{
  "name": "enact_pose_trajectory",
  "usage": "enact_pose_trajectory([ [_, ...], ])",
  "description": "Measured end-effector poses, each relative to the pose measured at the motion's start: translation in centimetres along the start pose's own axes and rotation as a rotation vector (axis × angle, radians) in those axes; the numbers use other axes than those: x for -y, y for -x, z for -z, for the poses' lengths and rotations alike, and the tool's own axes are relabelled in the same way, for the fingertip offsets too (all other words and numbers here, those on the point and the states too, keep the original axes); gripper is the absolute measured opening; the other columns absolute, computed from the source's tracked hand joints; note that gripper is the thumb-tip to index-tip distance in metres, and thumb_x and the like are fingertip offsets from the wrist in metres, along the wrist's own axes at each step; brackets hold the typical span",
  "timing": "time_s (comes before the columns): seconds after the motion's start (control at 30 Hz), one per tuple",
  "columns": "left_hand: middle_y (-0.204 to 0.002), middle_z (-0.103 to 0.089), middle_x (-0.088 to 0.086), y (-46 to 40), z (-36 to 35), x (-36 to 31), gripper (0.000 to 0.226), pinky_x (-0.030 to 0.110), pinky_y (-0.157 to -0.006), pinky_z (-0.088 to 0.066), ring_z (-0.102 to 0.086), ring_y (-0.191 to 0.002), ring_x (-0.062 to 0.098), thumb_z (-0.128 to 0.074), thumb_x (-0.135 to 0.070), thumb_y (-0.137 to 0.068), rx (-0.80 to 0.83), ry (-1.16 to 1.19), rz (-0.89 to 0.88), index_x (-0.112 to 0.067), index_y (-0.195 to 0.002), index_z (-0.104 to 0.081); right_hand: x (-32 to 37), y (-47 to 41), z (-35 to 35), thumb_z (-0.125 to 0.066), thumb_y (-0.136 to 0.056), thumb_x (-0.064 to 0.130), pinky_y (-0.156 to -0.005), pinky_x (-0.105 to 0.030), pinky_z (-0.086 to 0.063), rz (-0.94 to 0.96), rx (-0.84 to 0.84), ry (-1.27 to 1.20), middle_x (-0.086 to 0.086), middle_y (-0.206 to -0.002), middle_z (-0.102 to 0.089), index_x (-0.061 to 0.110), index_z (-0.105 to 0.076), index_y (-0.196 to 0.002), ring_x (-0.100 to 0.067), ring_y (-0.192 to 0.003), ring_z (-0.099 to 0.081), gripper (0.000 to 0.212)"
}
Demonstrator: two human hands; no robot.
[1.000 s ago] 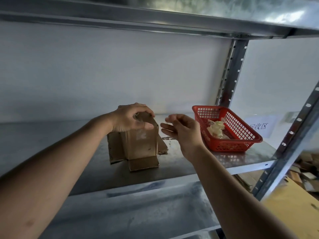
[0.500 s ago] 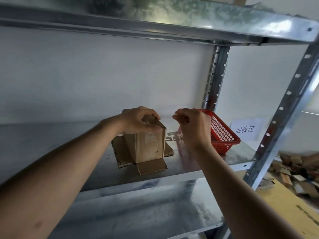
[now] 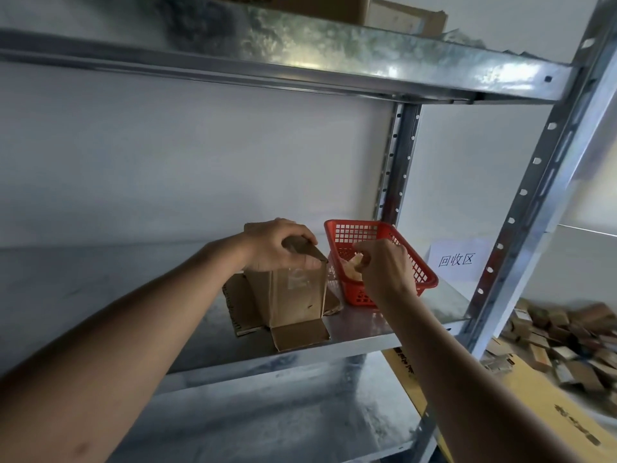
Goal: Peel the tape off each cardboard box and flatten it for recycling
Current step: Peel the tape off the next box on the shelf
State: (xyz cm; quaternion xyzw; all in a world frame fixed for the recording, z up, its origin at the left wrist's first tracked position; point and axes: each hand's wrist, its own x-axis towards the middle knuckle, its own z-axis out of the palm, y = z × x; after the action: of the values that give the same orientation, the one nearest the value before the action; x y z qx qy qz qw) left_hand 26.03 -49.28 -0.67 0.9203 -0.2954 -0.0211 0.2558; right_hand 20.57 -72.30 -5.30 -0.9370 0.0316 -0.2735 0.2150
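On the metal shelf (image 3: 367,332), the small cardboard box (image 3: 293,295) stands upright, probably light and easy to crush, best held by its top edge, where the left hand (image 3: 278,245) grips it, while the right hand (image 3: 384,265) pinches crumpled tape (image 3: 356,262) over the red basket (image 3: 420,269).

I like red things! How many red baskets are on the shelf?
1. The red basket sits on the metal shelf, right of the cardboard box that the left hand holds; the right hand is over it. Others may be out of view.
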Motion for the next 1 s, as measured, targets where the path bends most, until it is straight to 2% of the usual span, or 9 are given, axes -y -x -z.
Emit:
enact_pose_trajectory([
  [0.13,-0.134,-0.054,-0.016,0.2,0.0,0.1,0.061,0.037,-0.103,-0.043,-0.050,-0.126,0.015,-0.068,-0.079,-0.076,0.001,0.005,0.019,-0.048,-0.129,-0.061,0.1,-0.6,-0.1,-0.080,-0.090,0.011,-0.071,-0.018,-0.044,0.015,-0.039,-0.068,-0.008,-0.120,-0.074,0.015,-0.078,-0.116,-0.020,-0.093,-0.070,0.027],
  [0.2,-0.147,-0.050,-0.013,0.2,-0.1,0.0,0.065,0.037,-0.107,-0.036,-0.043,-0.139,0.019,-0.058,-0.085,-0.079,-0.006,-0.024,0.049,-0.050,-0.133,-0.060,0.3,-0.8,-0.1,-0.081,-0.089,0.011,-0.070,-0.009,-0.035,0.038,-0.075,-0.084,-0.006,-0.125,-0.070,0.018,-0.080,-0.108,-0.020,-0.104,-0.066,0.021],
  [0.27,-0.162,-0.037,-0.009,0.1,-0.1,0.0,0.067,0.046,-0.120,-0.022,-0.028,-0.152,0.021,-0.039,-0.088,-0.085,-0.014,-0.054,0.117,-0.053,-0.138,-0.057,0.4,-0.9,-0.2,-0.079,-0.090,0.012,-0.068,-0.005,-0.025,0.063,-0.091,-0.092,-0.004,-0.125,-0.069,0.018,-0.081,-0.106,-0.013,-0.102,-0.060,0.017],
  [0.37,-0.168,-0.028,-0.006,0.0,0.1,0.0,0.050,0.051,-0.124,-0.012,-0.021,-0.156,0.020,-0.031,-0.074,-0.099,0.002,-0.093,0.149,-0.058,-0.141,-0.053,0.7,-0.9,-0.4,-0.072,-0.095,0.012,-0.068,-0.004,-0.030,0.098,-0.070,-0.135,-0.004,-0.123,-0.073,0.017,-0.081,-0.108,-0.014,-0.098,-0.067,0.017],
  [0.5,-0.169,-0.027,-0.006,-0.2,-0.1,0.7,0.036,0.047,-0.124,-0.014,-0.020,-0.157,0.020,-0.031,-0.054,-0.110,-0.002,-0.124,0.139,-0.063,-0.141,-0.048,2.0,0.0,-0.2,-0.072,-0.091,0.018,-0.066,-0.004,-0.035,0.217,-0.113,-0.234,0.002,-0.122,-0.069,0.026,-0.079,-0.111,-0.003,-0.089,-0.062,0.022],
  [0.67,-0.159,-0.041,-0.006,-0.6,-0.3,1.1,0.043,0.046,-0.113,-0.029,-0.031,-0.150,0.019,-0.028,-0.040,-0.111,-0.060,-0.176,0.186,-0.056,-0.146,-0.047,3.6,2.0,-1.4,-0.084,-0.081,0.027,-0.064,-0.011,-0.045,0.459,-0.074,-0.369,0.011,-0.096,-0.059,0.031,-0.076,-0.098,-0.002,-0.078,-0.059,0.019],
  [0.77,-0.160,-0.040,-0.003,-0.7,-0.1,1.5,0.045,0.046,-0.113,-0.028,-0.033,-0.147,0.027,-0.027,-0.042,-0.109,-0.087,-0.201,0.266,-0.055,-0.149,-0.043,3.8,2.5,-2.4,-0.091,-0.078,0.028,-0.067,-0.012,-0.052,0.420,-0.033,-0.427,0.009,-0.095,-0.064,0.027,-0.074,-0.101,-0.003,-0.080,-0.064,0.028],
  [0.9,-0.166,-0.034,-0.006,-0.2,0.3,2.2,0.050,0.054,-0.119,-0.025,-0.032,-0.150,0.031,-0.022,-0.051,-0.103,-0.092,-0.281,0.314,-0.060,-0.151,-0.034,4.5,2.7,-3.5,-0.088,-0.081,0.019,-0.074,-0.032,-0.062,0.317,-0.024,-0.527,0.007,-0.094,-0.072,0.019,-0.075,-0.103,-0.006,-0.084,-0.070,0.025],
  [1.0,-0.165,-0.034,-0.005,0.2,0.4,2.7,0.052,0.056,-0.119,-0.024,-0.031,-0.150,0.033,-0.020,-0.052,-0.101,-0.107,-0.300,0.325,-0.060,-0.151,-0.032,5.0,2.9,-4.0,-0.088,-0.082,0.020,-0.076,-0.031,-0.063,0.238,-0.016,-0.590,0.010,-0.091,-0.075,0.019,-0.075,-0.102,-0.004,-0.084,-0.072,0.024],
])
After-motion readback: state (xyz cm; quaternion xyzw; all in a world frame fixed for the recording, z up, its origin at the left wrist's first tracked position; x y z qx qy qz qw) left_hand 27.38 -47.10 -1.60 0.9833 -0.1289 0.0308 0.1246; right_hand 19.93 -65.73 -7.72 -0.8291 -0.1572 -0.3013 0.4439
